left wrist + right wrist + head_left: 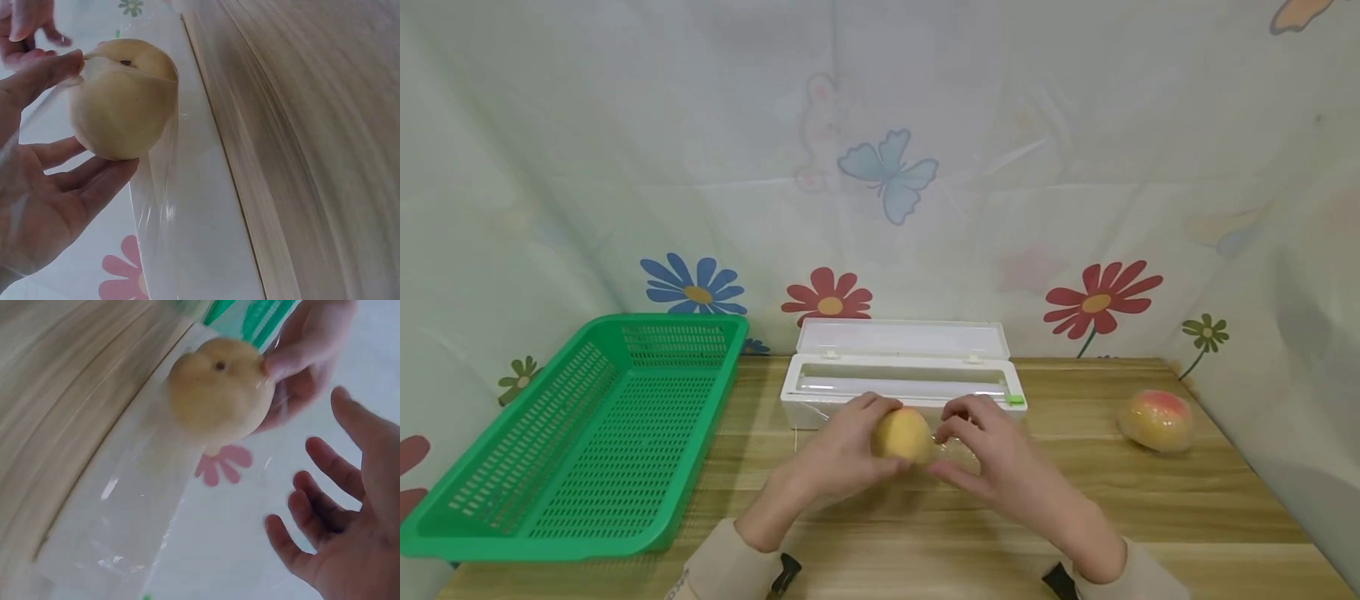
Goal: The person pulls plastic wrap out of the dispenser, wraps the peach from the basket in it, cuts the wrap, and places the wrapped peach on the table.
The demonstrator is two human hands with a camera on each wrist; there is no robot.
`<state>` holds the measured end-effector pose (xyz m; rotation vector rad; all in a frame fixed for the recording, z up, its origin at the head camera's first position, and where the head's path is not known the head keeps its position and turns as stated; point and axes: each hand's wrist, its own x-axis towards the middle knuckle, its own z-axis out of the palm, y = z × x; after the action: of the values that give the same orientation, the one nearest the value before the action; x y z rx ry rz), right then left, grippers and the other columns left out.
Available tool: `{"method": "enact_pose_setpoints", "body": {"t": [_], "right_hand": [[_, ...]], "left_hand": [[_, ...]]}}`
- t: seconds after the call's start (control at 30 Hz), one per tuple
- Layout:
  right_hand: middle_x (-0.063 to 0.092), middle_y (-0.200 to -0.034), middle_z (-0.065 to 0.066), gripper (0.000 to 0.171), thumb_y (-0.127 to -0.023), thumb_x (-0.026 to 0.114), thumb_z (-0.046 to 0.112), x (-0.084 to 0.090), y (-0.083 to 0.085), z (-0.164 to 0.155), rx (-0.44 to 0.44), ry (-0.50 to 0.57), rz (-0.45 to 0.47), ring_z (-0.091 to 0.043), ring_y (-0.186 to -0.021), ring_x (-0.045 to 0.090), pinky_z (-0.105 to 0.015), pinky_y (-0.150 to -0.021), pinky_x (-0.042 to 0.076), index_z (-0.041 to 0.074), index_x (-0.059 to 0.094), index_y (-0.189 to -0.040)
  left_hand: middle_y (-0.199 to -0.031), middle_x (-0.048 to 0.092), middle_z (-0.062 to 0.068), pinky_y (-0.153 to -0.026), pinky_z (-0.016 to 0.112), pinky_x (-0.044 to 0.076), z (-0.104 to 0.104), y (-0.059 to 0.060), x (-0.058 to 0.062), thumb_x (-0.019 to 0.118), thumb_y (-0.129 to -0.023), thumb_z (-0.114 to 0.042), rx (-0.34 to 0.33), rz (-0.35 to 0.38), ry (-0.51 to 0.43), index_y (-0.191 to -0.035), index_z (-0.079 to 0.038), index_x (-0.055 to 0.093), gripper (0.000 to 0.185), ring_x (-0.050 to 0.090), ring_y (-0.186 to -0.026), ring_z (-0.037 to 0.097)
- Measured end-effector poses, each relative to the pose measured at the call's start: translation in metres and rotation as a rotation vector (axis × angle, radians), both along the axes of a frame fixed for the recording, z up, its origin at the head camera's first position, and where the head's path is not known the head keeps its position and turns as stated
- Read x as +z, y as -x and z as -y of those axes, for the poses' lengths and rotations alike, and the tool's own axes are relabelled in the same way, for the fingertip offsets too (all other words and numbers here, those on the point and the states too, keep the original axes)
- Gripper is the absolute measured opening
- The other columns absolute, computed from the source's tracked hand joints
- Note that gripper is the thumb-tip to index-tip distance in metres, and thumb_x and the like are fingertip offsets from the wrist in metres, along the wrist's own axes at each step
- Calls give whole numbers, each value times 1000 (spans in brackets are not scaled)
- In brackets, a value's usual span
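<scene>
A curtain printed with flowers and a butterfly hangs behind a wooden bench [1187, 508]. Over the middle of the bench, just in front of an open white film dispenser [901, 375], the left hand [842, 454] grips a pale yellow, round, matte fruit [902, 434] with a small dark stem dimple; clear film [159, 206] drapes over it. The right hand [992, 454] is beside the fruit, fingers loosely spread and gripping nothing. No writing or label can be read anywhere.
</scene>
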<state>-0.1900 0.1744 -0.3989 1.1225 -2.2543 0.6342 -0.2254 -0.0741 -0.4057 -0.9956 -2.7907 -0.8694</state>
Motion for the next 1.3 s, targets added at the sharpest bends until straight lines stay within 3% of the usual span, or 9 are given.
{"method": "enact_pose_setpoints", "body": {"t": [0.17,0.33,0.43,0.57,0.77,0.97,1.2,1.3], "right_hand": [[61,-105,3,27,-96,72,40,5,-14,10,10,-14,-60,-14,-95,58,-29,-76,53,13,67,-95],[64,-94,7,20,-89,83,25,4,-23,14,12,-116,-11,-7,-79,60,-21,-66,52,14,68,-96],[65,-108,0,37,-80,90,16,1,-22,16,-14,-159,-6,-13,-90,64,-26,-71,56,9,68,-109],[58,-131,-14,61,-77,92,14,-1,-19,19,-69,-195,-24,-27,-117,59,-39,-87,57,-1,63,-128],[54,-142,-19,77,-78,92,15,-6,-16,22,-115,-253,12,-33,-130,53,-45,-102,50,-3,54,-141],[51,-142,-20,83,-76,93,10,-7,-12,26,-110,-216,45,-34,-129,53,-45,-99,51,-4,48,-145],[46,-143,-21,87,-76,92,8,-7,-6,34,-143,-192,113,-33,-129,51,-43,-92,55,-4,44,-147],[44,-143,-23,88,-77,92,9,-9,-3,38,-165,-191,141,-36,-132,47,-44,-94,54,-5,42,-147]], "left_hand": [[-130,56,4,-86,35,51,1,1,0,80,-87,-43,10,29,-10,-141,-6,55,70,56,-103,17],[-130,53,6,-89,37,53,3,2,1,77,-91,-41,20,65,-57,-142,-3,55,68,57,-103,19],[-130,54,7,-90,37,53,5,3,3,75,-93,-41,19,77,-65,-144,-2,54,68,58,-104,19],[-129,56,8,-90,36,54,8,7,4,72,-96,-41,6,95,-80,-146,-1,52,67,58,-105,18],[-130,58,10,-95,39,53,9,9,6,68,-99,-41,4,151,-159,-145,1,53,64,60,-110,21],[-132,60,10,-99,41,52,9,12,7,67,-101,-35,-3,181,-224,-142,1,54,57,59,-117,24],[-131,54,11,-100,44,51,11,14,11,63,-103,-39,20,205,-215,-144,0,55,57,58,-114,27],[-131,55,13,-99,43,52,11,15,12,62,-104,-36,18,187,-224,-142,1,57,54,59,-112,26]]}}
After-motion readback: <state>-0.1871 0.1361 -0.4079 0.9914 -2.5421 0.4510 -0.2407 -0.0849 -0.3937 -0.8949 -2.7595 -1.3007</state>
